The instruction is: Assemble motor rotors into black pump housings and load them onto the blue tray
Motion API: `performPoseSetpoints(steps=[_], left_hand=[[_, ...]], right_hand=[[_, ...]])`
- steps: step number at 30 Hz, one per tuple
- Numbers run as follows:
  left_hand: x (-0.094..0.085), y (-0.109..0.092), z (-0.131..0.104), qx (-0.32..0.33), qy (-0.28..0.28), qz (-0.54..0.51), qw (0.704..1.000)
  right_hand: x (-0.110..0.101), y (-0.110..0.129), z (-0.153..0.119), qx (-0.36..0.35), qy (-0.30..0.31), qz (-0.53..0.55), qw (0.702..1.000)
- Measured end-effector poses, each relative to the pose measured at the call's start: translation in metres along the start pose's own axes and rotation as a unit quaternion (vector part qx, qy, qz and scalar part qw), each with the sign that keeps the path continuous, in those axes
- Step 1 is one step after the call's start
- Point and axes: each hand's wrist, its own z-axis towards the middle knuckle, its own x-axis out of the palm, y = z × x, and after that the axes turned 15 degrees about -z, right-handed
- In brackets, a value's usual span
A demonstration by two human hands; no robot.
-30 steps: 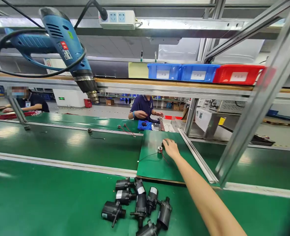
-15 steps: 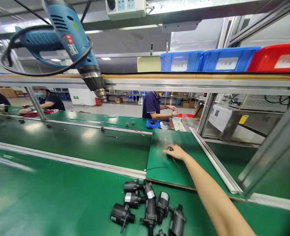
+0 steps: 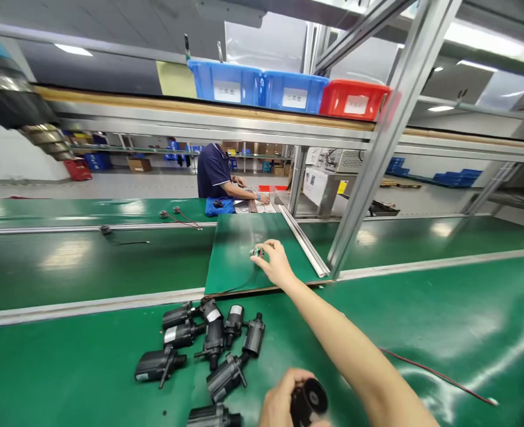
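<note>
Two digits of the right hand, thumb and forefinger, pinching the small round part by opposite edges, just above the green board. Judged light and rigid, with delicate exposed components; grip by the outer rim only, without squeezing the face. Trailing below the pinch, toward the near edge of the board: thin dark wire, flexible; avoid lifting by it. Nearer the body, fingers of the left hand curled around the side of the black cylindrical housing, round end exposed; lower grip cut off at frame edge. Judged stiff, heavier, possibly slippery; hold around the barrel. Left of these fingers: loose group of black units. Beyond the right fingertips: co-worker.
</note>
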Motion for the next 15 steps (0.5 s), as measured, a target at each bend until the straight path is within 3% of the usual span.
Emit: performPoseSetpoints(steps=[4, 6, 8, 11, 15], left_hand=[[0.001, -0.007, -0.001, 0.1, -0.083, 0.025, 0.991], [-0.001, -0.013, -0.003, 0.114, -0.116, 0.042, 0.986], [-0.003, -0.016, -0.004, 0.122, -0.134, 0.064, 0.981], [-0.004, -0.018, -0.004, 0.126, -0.13, 0.102, 0.978], [-0.002, -0.014, -0.005, 0.122, -0.127, 0.128, 0.976]], right_hand=[[-0.08, -0.008, -0.073, 0.007, -0.025, 0.072, 0.997], [-0.116, -0.013, -0.115, 0.007, -0.043, 0.131, 0.99], [-0.139, -0.016, -0.151, -0.008, -0.058, 0.127, 0.99], [-0.143, -0.02, -0.188, -0.07, -0.056, 0.062, 0.994], [-0.121, -0.02, -0.209, -0.159, -0.054, -0.021, 0.986]])
